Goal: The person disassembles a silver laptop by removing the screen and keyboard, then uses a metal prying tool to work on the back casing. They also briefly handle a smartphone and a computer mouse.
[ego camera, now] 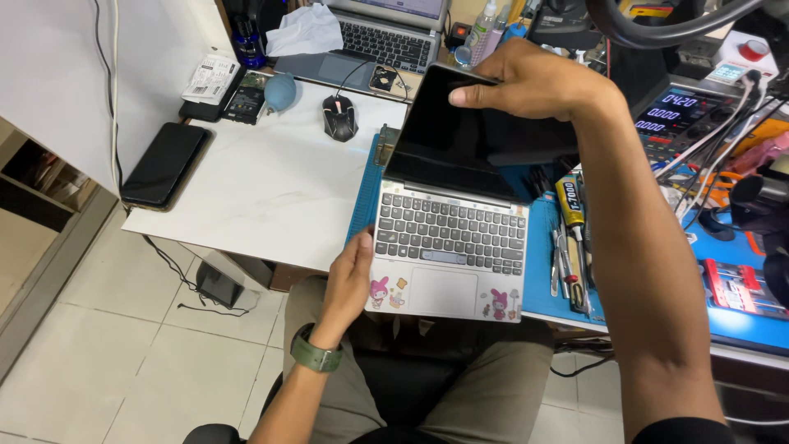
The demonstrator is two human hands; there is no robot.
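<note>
**Small laptop held open at the bench edge, both hands engaged**

I see my left hand [349, 275] clasped on the left front corner of a small silver laptop [448, 247], thumb over the palm rest, fingers under the base. My right hand [526, 82] pinches the top edge of the laptop's glossy black screen [460, 140], thumb on the glass, fingers behind the lid. The screen is dark and tilted back; the keyboard is matte grey with cartoon stickers on the smooth palm rest either side of the touchpad.

The laptop's front edge overhangs the bench above my lap. Under it lies a blue work mat [542, 279], whose rim shows left and right of the base. Just right of the laptop, a yellow-labelled tube and slim metal tools [567, 247] lie on the mat. Left of the laptop, a white marbled board [271, 181] offers flat open room; a black mouse [339, 117] sits at its far edge and a black phone [164, 164] at its far-left edge. Behind the screen stands a second laptop [386, 37].
</note>
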